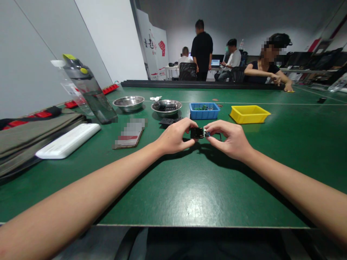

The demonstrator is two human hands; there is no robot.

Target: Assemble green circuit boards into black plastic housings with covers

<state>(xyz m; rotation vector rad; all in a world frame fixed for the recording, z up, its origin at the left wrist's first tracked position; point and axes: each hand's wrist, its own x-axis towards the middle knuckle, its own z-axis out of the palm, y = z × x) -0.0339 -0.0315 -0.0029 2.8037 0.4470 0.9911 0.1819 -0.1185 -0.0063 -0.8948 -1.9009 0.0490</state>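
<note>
My left hand [177, 136] pinches the left side of a small black casing [197, 133] above the green table [173, 187]. At its right end, my right hand [229, 139] holds a small part [206, 133] with a pale edge and a dark blue piece, against the casing. A thin black frame-like piece [219, 137] shows beside my right fingers. Behind my left hand, black pieces [166, 122] lie on the table. Farther back stand a metal bowl [159, 112] with black parts, a blue tray [204, 115] with green circuit boards, and a yellow tray [249, 116].
At the left are a phone [131, 133], a white slab-like object [69, 141], a grey bag [40, 133], a bottle [93, 94] and another metal bowl [129, 103]. Black bars [184, 84] line the far edge. A person [267, 65] works at the far right; others are behind.
</note>
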